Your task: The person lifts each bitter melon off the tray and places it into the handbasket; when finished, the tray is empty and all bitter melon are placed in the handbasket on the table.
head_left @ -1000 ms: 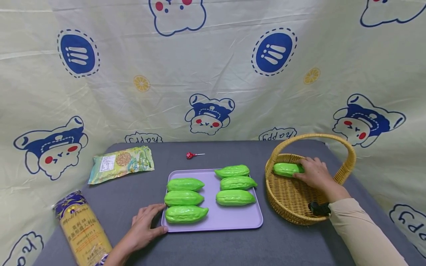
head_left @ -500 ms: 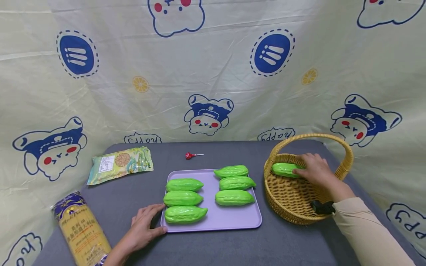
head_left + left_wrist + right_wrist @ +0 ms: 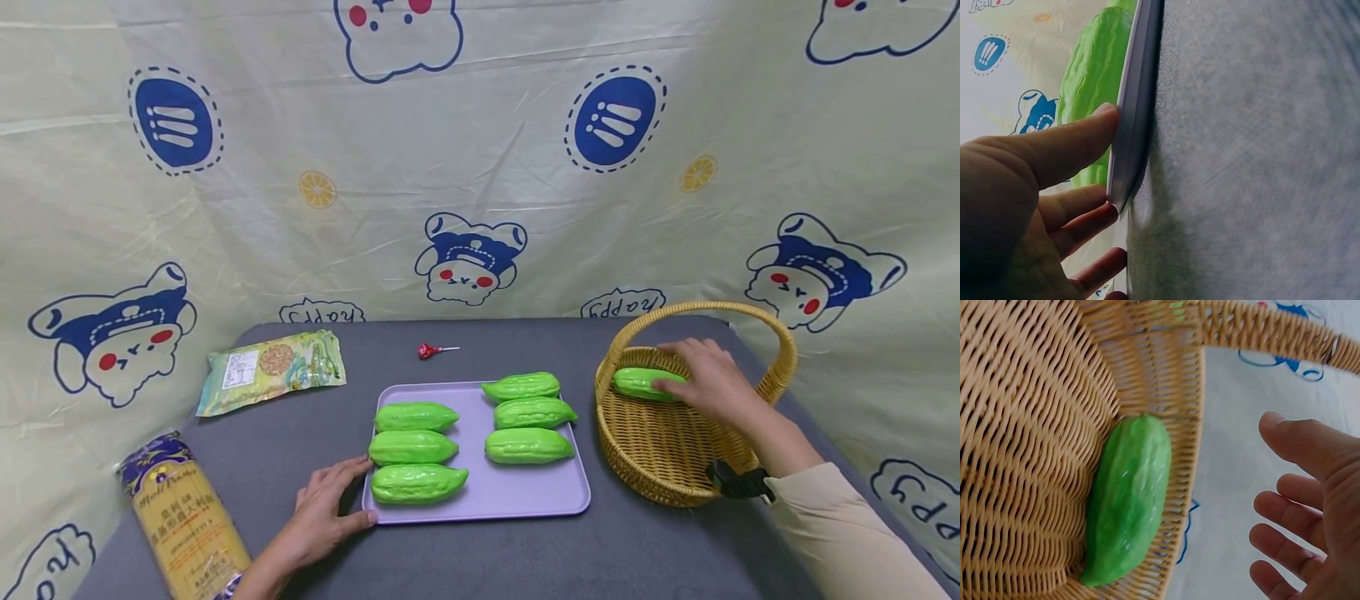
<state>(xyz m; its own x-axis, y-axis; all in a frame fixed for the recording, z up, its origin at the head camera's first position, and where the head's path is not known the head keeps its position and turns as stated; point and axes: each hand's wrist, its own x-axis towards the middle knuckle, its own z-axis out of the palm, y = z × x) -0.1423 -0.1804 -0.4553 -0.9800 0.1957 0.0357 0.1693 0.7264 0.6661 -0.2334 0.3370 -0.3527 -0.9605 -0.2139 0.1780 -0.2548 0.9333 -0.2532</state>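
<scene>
In the head view, one green bitter melon [image 3: 643,384] lies at the back inside the wicker basket [image 3: 611,446]. Above it is my right hand [image 3: 716,383]; the right wrist view has its fingers spread and holding nothing, apart from the melon [image 3: 1129,500]. My left hand [image 3: 322,508] rests at the near left corner of the lilac tray [image 3: 517,500]. Its thumb [image 3: 1082,147] and fingertips touch the tray's rim without curling round it. On the tray lie three bitter melons in a left column [image 3: 420,484] and three in a right column [image 3: 528,446].
The basket's arched handle [image 3: 701,307] rises over the right hand. A green-yellow food packet [image 3: 273,372] lies at the back left, with a spaghetti pack [image 3: 187,521] in front of it. A red lollipop [image 3: 427,352] is behind the tray on the grey table [image 3: 487,558].
My right hand has let go of the bitter melon in the basket and lifted off it, its wrist shifting right. The left hand stays at the tray corner.
</scene>
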